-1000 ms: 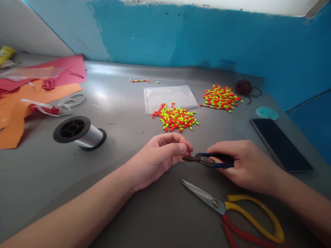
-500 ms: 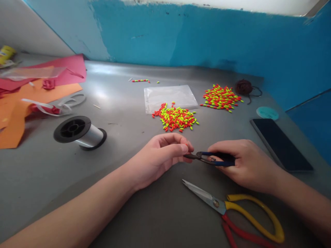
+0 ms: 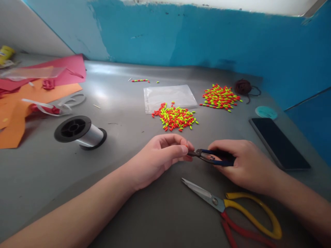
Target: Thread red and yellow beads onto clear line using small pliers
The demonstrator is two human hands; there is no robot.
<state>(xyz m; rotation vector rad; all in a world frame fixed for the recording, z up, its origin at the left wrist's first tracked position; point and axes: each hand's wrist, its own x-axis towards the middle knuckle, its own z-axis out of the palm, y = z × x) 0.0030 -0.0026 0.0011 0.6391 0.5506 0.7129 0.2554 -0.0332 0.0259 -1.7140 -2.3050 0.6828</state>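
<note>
1. Nearby, on the grey worktop (image 3: pixel 124 113), scissors (image 3: pixel 227 206) with one yellow and one red handle lie shut on the person's side of both hands, with the tip pointing left.
2. Beyond the hands lie two heaps of red-and-yellow beads, a near heap (image 3: pixel 176 117) and a far heap (image 3: pixel 219 97). One clear bag (image 3: pixel 170 96) touches the near heap.
3. Counted singly: one spool (image 3: pixel 80 131) on its side at the left, one dark phone (image 3: pixel 279 143) at the right, one ball of brown thread (image 3: pixel 243 86), one teal disc (image 3: pixel 266 112) and one short strung row of beads (image 3: pixel 141 80). Orange and pink paper sheets (image 3: pixel 26 100) overlap at the far left.
4. The left hand (image 3: pixel 157 156) rests on the worktop, its grip pinched shut, thumb against forefinger (whatever sits between them is too small to tell).
5. The right hand (image 3: pixel 245 163) lies low with its grip clenched around small blue-handled pliers (image 3: pixel 209 157), whose nose meets the left fingertips (image 3: pixel 184 148).
</note>
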